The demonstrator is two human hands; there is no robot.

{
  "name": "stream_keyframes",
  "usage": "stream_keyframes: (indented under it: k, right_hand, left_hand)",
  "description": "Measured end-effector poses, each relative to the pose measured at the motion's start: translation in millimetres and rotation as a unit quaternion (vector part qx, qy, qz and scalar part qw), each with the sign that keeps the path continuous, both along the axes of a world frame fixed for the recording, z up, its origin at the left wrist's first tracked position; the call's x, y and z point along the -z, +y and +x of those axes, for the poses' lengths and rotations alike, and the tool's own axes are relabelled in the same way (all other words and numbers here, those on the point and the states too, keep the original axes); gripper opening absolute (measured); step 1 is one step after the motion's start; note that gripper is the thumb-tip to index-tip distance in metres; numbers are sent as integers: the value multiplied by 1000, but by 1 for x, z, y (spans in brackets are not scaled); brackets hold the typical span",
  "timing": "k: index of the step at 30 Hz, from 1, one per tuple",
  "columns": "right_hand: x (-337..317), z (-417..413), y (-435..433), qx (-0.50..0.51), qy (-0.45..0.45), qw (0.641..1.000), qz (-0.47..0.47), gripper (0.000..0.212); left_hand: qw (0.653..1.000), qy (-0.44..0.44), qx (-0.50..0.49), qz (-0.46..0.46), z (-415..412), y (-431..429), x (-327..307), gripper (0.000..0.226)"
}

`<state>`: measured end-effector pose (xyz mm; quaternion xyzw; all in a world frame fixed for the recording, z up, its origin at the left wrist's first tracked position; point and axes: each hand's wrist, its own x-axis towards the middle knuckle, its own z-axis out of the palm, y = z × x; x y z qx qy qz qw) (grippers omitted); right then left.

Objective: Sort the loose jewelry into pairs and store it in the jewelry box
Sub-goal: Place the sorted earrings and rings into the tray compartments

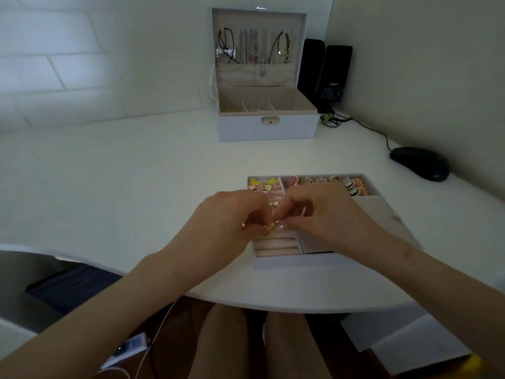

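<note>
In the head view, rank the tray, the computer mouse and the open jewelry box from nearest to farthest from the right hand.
1. Tray: directly beneath the right hand.
2. Computer mouse: farther back, to the right.
3. Open jewelry box: at the back, by the wall.

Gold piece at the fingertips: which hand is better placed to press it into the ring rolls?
Left, probably. The gold piece sits at the left hand fingertips, directly over the ring rolls of the tray. The right hand pinches it from the side, over the neighbouring compartment.
</note>
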<state>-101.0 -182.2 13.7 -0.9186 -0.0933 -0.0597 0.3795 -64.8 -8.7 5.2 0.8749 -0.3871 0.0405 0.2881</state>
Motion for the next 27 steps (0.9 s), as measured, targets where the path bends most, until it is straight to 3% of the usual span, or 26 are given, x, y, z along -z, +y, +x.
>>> stream_keyframes:
  k: [7, 21, 27]
  right_hand:
    - [14, -4, -3, 1, -53, 998, -45, 28]
    - [26, -7, -1, -6, -149, 984, -94, 13]
    - [23, -14, -10, 14, -139, 986, -89, 6]
  left_hand:
    - [996, -83, 1, 24, -5, -6, 6, 9]
    - [999, -7, -38, 25, -1, -10, 13, 9]
    - [997, -63, -40, 19, -3, 2, 16, 15]
